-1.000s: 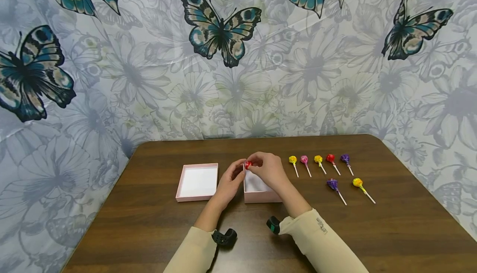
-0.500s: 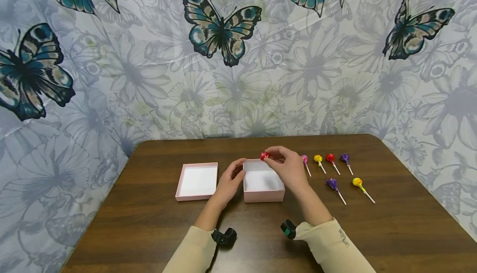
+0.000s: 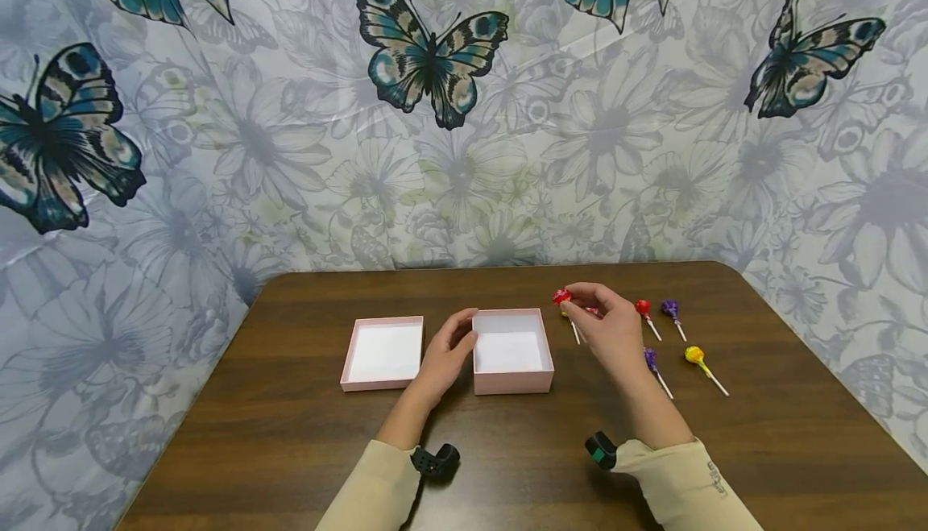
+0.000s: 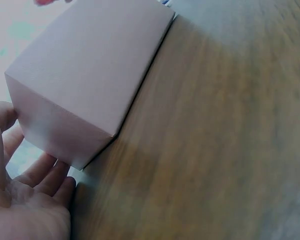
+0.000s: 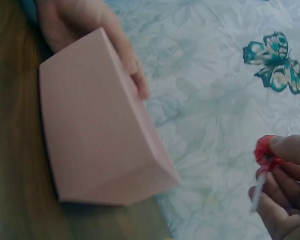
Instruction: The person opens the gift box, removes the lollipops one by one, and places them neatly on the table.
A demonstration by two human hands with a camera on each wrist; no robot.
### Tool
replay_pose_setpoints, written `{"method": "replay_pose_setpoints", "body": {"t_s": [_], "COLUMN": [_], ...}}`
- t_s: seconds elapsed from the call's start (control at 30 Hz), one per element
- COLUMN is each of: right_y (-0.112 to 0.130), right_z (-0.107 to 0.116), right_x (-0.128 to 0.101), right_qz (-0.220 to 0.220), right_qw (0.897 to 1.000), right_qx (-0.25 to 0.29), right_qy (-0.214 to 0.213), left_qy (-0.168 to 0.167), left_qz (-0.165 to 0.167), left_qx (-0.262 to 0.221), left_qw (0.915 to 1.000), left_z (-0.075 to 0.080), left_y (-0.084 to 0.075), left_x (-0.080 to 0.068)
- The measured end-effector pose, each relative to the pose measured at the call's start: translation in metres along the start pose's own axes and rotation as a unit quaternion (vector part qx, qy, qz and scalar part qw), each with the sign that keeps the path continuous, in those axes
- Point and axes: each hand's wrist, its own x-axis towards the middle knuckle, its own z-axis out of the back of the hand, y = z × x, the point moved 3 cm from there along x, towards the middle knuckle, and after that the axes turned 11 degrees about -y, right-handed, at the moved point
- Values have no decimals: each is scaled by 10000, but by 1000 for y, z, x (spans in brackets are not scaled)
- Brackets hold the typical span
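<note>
My right hand (image 3: 607, 328) pinches a red-wrapped lollipop (image 5: 263, 150) between thumb and fingers, its white stick pointing down in the right wrist view. In the head view this hand is to the right of the pink box, over the row of lollipops, and covers part of them. The box (image 3: 513, 383) stands upright with its white inside facing up. Along the box's left wall lies my left hand (image 3: 447, 351), its relaxed fingers touching the side; the left wrist view shows these fingers (image 4: 52, 180) at the lower left of the box.
Left of the box lies a shallow pink lid (image 3: 380, 387) with a white inside. On the right of the brown table (image 3: 290, 450) are a red lollipop (image 3: 642, 306), a purple lollipop (image 3: 669, 306), a yellow lollipop (image 3: 694, 354) and others partly hidden. A butterfly-print cloth (image 3: 609, 136) hangs behind.
My right hand has carried the red lollipop from the box's far left corner, across the box, to above the lollipop row at the right. The left hand has stayed at the box.
</note>
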Motion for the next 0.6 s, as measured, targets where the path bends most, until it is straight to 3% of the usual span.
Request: {"method": "replay_pose_setpoints", "body": {"t_s": [0.27, 0.47, 0.6], "right_y": [-19, -37, -51], "right_z": [16, 28, 32], "right_x": [-4, -8, -10], "right_qz": [-38, -28, 85], "right_qw": [9988, 9939, 9902], "right_qx": [-233, -816, -1131], "right_qy": [-417, -736, -819], "left_qy": [3, 40, 13], "left_qz": [36, 43, -2], "left_qx": [48, 70, 79], "left_qw": [10000, 10000, 10000], "left_z": [0, 0, -2], "left_y": [-1, -2, 5], "left_x": [-2, -1, 5]}}
